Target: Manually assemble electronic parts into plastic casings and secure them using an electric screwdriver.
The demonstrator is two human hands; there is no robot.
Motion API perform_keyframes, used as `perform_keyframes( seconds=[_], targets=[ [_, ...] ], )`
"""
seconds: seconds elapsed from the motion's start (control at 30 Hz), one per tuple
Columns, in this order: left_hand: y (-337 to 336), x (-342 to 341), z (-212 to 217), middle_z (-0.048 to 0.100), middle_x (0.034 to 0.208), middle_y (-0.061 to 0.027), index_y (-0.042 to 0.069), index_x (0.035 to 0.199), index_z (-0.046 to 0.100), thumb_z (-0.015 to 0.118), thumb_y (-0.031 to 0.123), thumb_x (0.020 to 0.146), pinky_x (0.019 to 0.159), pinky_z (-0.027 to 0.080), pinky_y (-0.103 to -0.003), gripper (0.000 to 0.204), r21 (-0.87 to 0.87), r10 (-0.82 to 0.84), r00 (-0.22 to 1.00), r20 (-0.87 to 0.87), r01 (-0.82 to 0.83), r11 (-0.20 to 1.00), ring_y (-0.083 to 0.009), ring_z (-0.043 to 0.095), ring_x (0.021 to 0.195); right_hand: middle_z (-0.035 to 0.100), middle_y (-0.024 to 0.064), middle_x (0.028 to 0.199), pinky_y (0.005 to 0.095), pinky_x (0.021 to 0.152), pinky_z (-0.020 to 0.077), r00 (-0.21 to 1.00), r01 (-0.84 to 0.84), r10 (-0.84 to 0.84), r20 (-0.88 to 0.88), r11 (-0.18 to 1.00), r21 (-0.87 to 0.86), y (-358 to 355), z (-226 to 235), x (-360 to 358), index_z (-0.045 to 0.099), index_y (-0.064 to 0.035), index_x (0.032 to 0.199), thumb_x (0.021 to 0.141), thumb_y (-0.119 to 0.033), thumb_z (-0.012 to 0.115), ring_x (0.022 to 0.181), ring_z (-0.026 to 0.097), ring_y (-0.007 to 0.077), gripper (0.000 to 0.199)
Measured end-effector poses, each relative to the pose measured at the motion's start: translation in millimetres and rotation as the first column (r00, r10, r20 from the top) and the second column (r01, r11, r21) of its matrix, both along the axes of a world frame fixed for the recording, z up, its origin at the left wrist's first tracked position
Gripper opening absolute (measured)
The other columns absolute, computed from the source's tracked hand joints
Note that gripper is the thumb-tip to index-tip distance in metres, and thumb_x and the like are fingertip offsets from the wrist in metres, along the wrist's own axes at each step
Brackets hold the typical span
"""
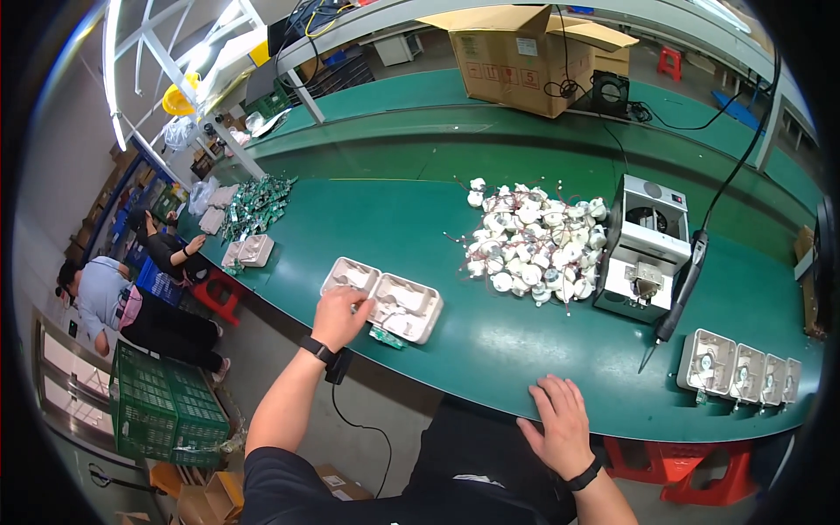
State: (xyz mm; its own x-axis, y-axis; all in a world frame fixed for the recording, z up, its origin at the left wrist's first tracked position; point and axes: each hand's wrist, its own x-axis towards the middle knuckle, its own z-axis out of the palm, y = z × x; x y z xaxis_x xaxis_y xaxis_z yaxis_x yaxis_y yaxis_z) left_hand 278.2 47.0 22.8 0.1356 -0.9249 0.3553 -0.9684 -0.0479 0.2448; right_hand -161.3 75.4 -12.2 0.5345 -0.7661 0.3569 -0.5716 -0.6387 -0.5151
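Note:
My left hand (343, 317) is at the near side of two white plastic housings standing side by side. Its bent fingers grip the left white plastic housing (352, 273), close to where the two meet; the exact hold is partly hidden by the hand. The right-hand white housing (426, 317) is open on top, with small parts inside. A green circuit board (387, 338) hangs by its near edge. My right hand (561, 422) rests on the table's front edge, fingers spread, holding nothing.
White motor-like parts with wires (534, 241) lie heaped at centre right. Beside them stand a white-and-black machine (643, 249), a black corded soldering iron (685, 289) and a row of housings (709, 360). Circuit boards (256, 206) are piled far left. Two people stand left.

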Motion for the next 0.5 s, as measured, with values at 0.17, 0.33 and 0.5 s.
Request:
perform_keyframes(
  seconds=[0.17, 0.33, 0.5],
  targets=[
    [-6, -76, 1, 0.067, 0.074, -0.0113, 0.007, 0.076, 0.073, 0.073, 0.025, 0.084, 0.066, 0.053, -0.044, 0.019, -0.024, -0.1, 0.994, 0.043, 0.101, 0.995, -0.0325, 0.066, 0.073, 0.062, 0.0194, 0.123, 0.0484, 0.106, 0.0445, 0.985, 0.021, -0.033, 0.171, 0.997, 0.071, -1, -4, -7, 0.059, 0.0009, 0.124, 0.075, -0.01, 0.081, 0.119, 0.058, 0.0395, 0.055],
    [-13, -146, -2, 0.064, 0.07, -0.0096, 0.008, 0.071, 0.07, 0.073, 0.025, 0.083, 0.064, 0.051, -0.044, 0.022, -0.047, -0.201, 0.98, -0.012, 0.2, 0.979, -0.0303, 0.064, 0.07, 0.064, 0.0215, 0.118, 0.0474, 0.104, 0.045, 0.97, 0.074, -0.115, 0.215, 0.978, 0.193, 6, -4, -11, 0.058, 0.0032, 0.125, 0.079, -0.009, 0.078, 0.116, 0.06, 0.0397, 0.051],
    [-13, -166, 4, 0.064, 0.069, -0.0077, 0.009, 0.07, 0.071, 0.074, 0.028, 0.085, 0.065, 0.05, -0.042, 0.025, -0.16, -0.278, 0.96, -0.034, 0.269, 0.95, -0.0281, 0.064, 0.07, 0.064, 0.0214, 0.118, 0.0463, 0.102, 0.0458, 0.922, 0.221, -0.305, 0.24, 0.921, 0.319, 5, -5, -18, 0.058, 0.004, 0.125, 0.082, -0.006, 0.073, 0.113, 0.059, 0.041, 0.046]
  ],
)
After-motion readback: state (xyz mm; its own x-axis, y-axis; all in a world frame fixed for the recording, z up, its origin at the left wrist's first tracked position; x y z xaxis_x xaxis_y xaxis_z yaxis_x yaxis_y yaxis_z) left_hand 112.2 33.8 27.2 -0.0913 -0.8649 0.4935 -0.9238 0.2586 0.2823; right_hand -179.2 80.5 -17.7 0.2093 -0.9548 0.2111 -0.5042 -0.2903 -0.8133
